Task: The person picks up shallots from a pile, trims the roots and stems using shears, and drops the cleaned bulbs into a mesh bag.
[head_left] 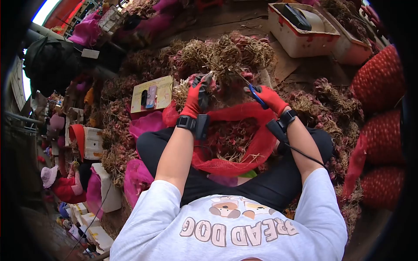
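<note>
My left hand (201, 93), in a red glove with a dark palm, is closed at a bunch of shallots (191, 81) with dry stems. Blue-handled scissors (257, 97) are in my right hand (271, 99), also red-gloved; their blades point up and left toward the dried stems. Between my legs, below both hands, a red mesh bag (222, 167) lies open with loose shallots (230, 137) and stem bits inside. Just beyond my hands is a heap of dry-stemmed shallots (226, 52).
A yellow box (163, 93) with two phone-like objects on it sits at left. Foam boxes (300, 41) stand at back right. Full red mesh sacks (379, 76) line the right side. More shallots lie around my legs. A person in a pink hat (50, 176) sits far left.
</note>
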Motion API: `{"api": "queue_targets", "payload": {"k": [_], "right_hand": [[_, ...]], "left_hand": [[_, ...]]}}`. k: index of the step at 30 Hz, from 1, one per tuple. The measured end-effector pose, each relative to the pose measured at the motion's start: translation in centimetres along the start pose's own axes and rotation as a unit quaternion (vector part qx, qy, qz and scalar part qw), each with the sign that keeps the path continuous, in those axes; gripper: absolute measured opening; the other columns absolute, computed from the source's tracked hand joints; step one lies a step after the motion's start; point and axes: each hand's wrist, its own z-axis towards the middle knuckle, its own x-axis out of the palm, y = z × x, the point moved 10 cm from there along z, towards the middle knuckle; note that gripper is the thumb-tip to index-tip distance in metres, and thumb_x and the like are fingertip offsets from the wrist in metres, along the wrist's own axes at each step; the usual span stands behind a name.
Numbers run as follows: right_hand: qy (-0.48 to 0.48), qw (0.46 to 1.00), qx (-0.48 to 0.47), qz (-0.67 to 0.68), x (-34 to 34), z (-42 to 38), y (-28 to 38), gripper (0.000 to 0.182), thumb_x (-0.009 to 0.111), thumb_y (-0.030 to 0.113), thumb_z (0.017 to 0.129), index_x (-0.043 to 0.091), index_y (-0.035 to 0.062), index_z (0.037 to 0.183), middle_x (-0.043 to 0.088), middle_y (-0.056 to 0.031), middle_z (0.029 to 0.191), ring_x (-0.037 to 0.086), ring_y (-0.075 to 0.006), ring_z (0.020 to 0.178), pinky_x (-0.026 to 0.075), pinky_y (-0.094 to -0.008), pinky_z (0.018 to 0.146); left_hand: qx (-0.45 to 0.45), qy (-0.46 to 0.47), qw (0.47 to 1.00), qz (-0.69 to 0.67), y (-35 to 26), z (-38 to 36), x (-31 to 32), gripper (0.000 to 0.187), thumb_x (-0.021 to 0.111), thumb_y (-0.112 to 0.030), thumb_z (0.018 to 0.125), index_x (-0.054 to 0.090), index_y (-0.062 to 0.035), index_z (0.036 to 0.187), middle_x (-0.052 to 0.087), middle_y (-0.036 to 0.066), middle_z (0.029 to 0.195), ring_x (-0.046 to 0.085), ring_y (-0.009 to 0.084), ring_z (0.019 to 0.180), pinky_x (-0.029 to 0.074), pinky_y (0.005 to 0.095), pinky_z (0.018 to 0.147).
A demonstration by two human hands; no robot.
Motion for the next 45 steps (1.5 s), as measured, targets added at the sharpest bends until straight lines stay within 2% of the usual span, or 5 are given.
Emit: {"api": "queue_targets", "payload": {"k": [7,27,33,40,45], "right_hand": [[0.340,0.918,0.042,0.200,3.6,-5.7,-1.1,0.039,0.060,0.047,0.087,0.067,0.0101,0.097,0.054,0.0029,0.060,0.046,-0.0043,0.045,0.037,-0.0214,0.040],[0.244,0.948,0.082,0.187,8.5,-4.2,-0.3,0.056,0.065,0.053,0.081,0.065,-0.0006,0.099,0.058,-0.0030,0.068,0.056,-0.0120,0.054,0.046,-0.0278,0.050],[-0.110,0.976,-0.034,-0.186,3.4,-1.6,-2.3,0.072,0.057,0.067,0.077,0.064,-0.0026,0.091,0.067,-0.0206,0.087,0.064,-0.0333,0.089,0.048,-0.0392,0.079],[0.163,0.941,-0.056,-0.291,2.7,-8.1,1.7,0.072,0.057,0.068,0.076,0.068,-0.0005,0.093,0.068,-0.0167,0.091,0.065,-0.0257,0.086,0.049,-0.0357,0.076],[0.173,0.952,0.003,0.253,4.2,-11.4,4.3,0.038,0.070,0.032,0.082,0.065,0.0005,0.103,0.066,-0.0045,0.088,0.060,-0.0071,0.076,0.049,-0.0235,0.066]], "left_hand": [[-0.114,-0.033,0.963,-0.241,4.5,-3.3,-2.4,0.026,0.063,-0.037,0.090,0.057,-0.0131,0.099,0.063,0.005,0.097,0.062,0.0186,0.087,0.056,0.0343,0.075],[-0.096,0.055,0.975,-0.194,5.4,-6.7,0.2,0.036,0.055,-0.037,0.094,0.054,-0.0099,0.117,0.059,0.005,0.113,0.059,0.0197,0.102,0.051,0.0400,0.093],[-0.175,0.040,0.931,-0.318,6.8,-8.3,0.0,0.044,0.058,-0.041,0.091,0.053,-0.0073,0.118,0.062,0.010,0.111,0.062,0.0244,0.097,0.056,0.0379,0.084],[-0.181,0.038,0.914,-0.361,5.6,-13.6,0.8,0.028,0.057,-0.034,0.093,0.059,-0.0106,0.108,0.062,0.009,0.112,0.061,0.0244,0.102,0.055,0.0392,0.086],[-0.217,-0.002,0.899,-0.381,8.5,-16.1,1.8,0.030,0.057,-0.033,0.093,0.059,-0.0154,0.118,0.064,0.005,0.111,0.063,0.0192,0.097,0.054,0.0287,0.080]]}}
